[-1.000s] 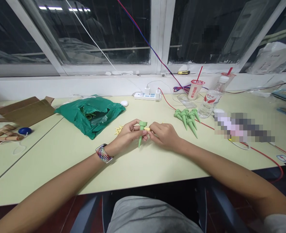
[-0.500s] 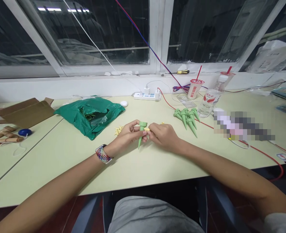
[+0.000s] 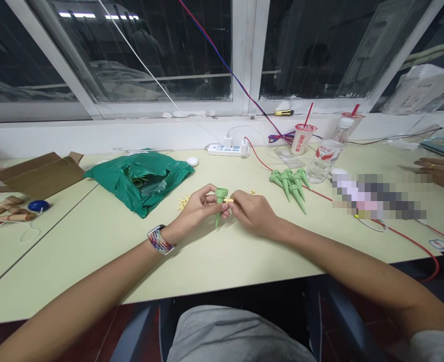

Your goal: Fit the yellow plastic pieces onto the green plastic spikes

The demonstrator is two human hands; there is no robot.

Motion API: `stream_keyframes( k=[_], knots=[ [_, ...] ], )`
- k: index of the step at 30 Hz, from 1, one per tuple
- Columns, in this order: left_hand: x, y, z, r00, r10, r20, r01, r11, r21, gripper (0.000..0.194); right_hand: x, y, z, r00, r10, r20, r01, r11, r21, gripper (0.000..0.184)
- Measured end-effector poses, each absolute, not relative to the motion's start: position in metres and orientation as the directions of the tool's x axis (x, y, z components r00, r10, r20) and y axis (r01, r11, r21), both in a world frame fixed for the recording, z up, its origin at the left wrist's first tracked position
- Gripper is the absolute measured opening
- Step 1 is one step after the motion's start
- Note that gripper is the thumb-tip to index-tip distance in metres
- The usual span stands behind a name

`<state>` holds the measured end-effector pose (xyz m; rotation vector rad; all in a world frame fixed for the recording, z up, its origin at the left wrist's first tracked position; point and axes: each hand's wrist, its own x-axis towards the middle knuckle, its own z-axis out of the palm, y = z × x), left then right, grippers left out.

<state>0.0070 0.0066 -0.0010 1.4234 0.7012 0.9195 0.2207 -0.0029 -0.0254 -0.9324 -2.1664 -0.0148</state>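
Observation:
My left hand (image 3: 201, 207) is closed around a green plastic plant watering spike (image 3: 220, 195), its wide cap up and its point down over the table. My right hand (image 3: 254, 210) pinches a small yellow plastic piece (image 3: 228, 200), whose end meets the spike's side just below the cap. Whether the piece sits inside the spike cannot be made out. More yellow pieces (image 3: 183, 202) lie beyond my left hand, partly hidden by it. A pile of several green spikes (image 3: 290, 184) rests to the right, past my right hand.
A torn green plastic bag (image 3: 142, 176) and a cardboard box (image 3: 40, 173) lie to the left. At the back stand a power strip (image 3: 229, 149), a paper cup (image 3: 303, 138) and a water bottle (image 3: 325, 153). Another person's hand (image 3: 442, 170) rests at the far right.
My left hand has tipped the spike slightly, so its cap's open top shows more. Another person's hand has come in at the right edge.

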Motion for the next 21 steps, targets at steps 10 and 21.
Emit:
stream_keyframes(
  k=[10,21],
  knots=[
    [0.0074,0.0066,-0.0016,0.503,0.858,0.106,-0.153,-0.032,0.988,0.029,0.2234,0.0027,-0.0269,-0.549,0.533,0.644,0.708,0.706,0.018,0.041],
    [0.0081,0.0112,-0.0047,0.432,0.9,0.053,-0.085,-0.018,0.996,0.035,0.2218,0.0046,-0.0183,-0.446,0.765,0.465,0.636,0.636,-0.437,0.027]
  ],
)
